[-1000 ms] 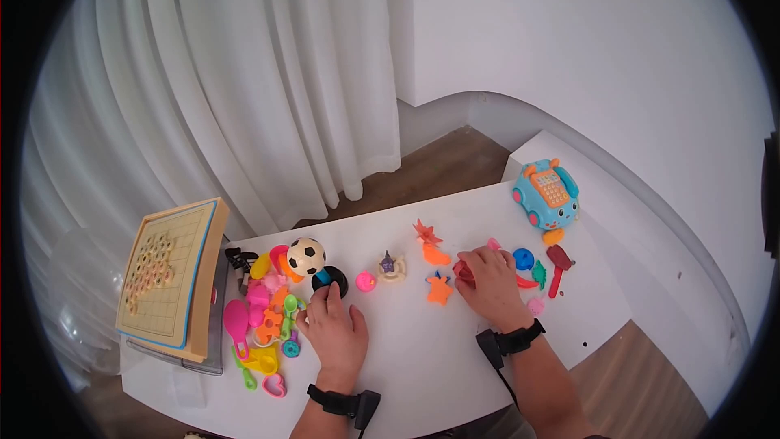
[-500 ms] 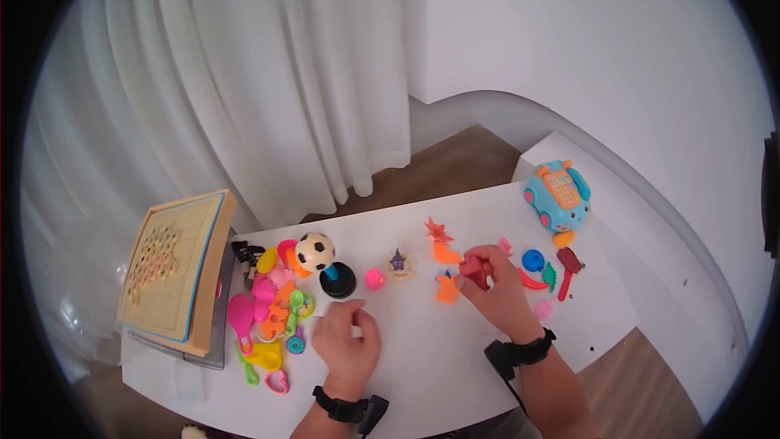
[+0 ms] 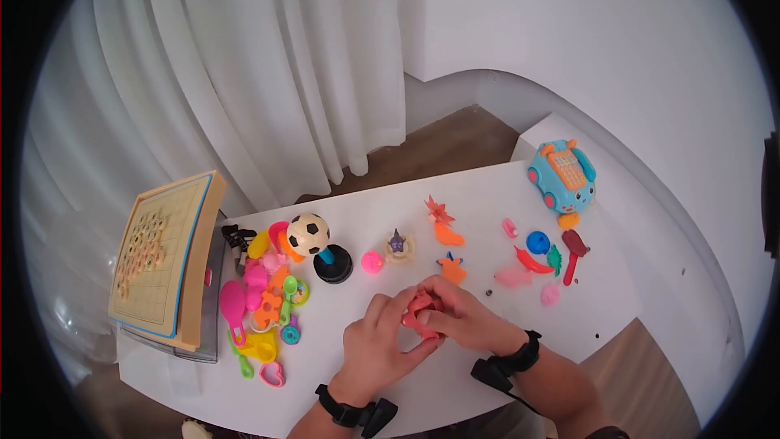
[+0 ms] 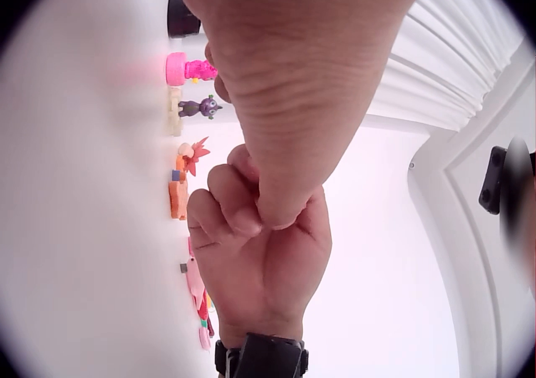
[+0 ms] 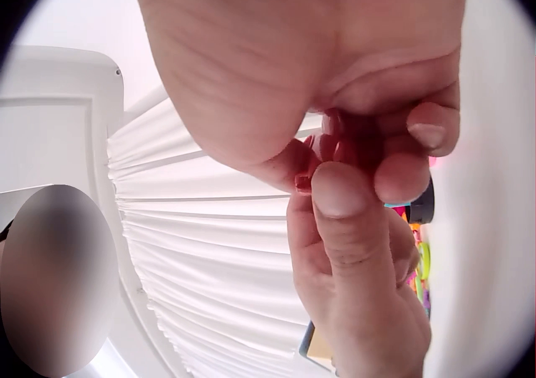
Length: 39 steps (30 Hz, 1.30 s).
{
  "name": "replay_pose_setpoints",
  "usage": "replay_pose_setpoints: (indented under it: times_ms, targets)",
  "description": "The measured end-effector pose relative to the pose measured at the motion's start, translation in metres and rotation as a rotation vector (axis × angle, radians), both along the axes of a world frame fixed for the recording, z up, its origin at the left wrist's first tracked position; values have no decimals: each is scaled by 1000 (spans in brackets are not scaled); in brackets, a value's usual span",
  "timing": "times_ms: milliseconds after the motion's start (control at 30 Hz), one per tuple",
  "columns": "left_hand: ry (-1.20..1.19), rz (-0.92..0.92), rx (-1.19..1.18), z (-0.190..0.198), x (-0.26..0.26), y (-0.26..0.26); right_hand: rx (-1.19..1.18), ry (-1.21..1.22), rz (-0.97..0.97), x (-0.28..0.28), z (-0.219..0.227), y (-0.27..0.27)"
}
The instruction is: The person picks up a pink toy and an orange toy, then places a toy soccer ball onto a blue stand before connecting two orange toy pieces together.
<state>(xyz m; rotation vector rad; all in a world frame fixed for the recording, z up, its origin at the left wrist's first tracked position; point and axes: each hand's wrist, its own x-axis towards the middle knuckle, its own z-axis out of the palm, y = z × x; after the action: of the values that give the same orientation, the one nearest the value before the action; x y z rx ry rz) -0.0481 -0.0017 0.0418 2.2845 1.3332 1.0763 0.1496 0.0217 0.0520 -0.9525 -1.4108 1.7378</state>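
Note:
Both hands meet above the table's near middle around a small red toy (image 3: 422, 315). The left hand (image 3: 376, 347) pinches its left and lower side with thumb and fingers, while the right hand (image 3: 471, 317) grips it from the right. In the right wrist view parts of the red toy (image 5: 332, 139) show between the fingertips; its full shape is hidden. The left wrist view shows the two hands together, the toy covered. Just beyond them lie an orange piece with a blue part (image 3: 452, 268) and a pink round toy (image 3: 372, 262).
At the left are a board game (image 3: 158, 256), a soccer ball toy (image 3: 309, 234), a pink spoon (image 3: 233, 306) and several colourful toys. On the right lie a red hammer (image 3: 574, 254), a blue round piece (image 3: 538, 242), a red chili shape (image 3: 532, 261) and a toy phone (image 3: 562, 176).
The right hand has brought the red toy left and nearer the body. The left hand has moved right to meet it and now holds it too. A light pink piece has come into sight.

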Motion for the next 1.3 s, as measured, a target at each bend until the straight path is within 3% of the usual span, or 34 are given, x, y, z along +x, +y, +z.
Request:
replay_pose_setpoints:
  times_ms: [133,200,300,467,900,1300]
  targets:
    - [-31,-10,-24,-7,-1,4,-170,120,42,10,-9,9]
    - [-328,-46,-62,-30,0,6,-163,150,109,16,-10,13]
    - [-423,-45,-147,-33,0,5,-137,156,186,11,-7,9]
    - [-328,-46,-183,-27,-2,3,-64,77,145,6,-1,5]
    - [-145,-1,-278,-19,-3,3,-113,3,276,14,-12,19]
    - [-216,-60,-216,-18,0,5,-173,11,260,17,-12,20]
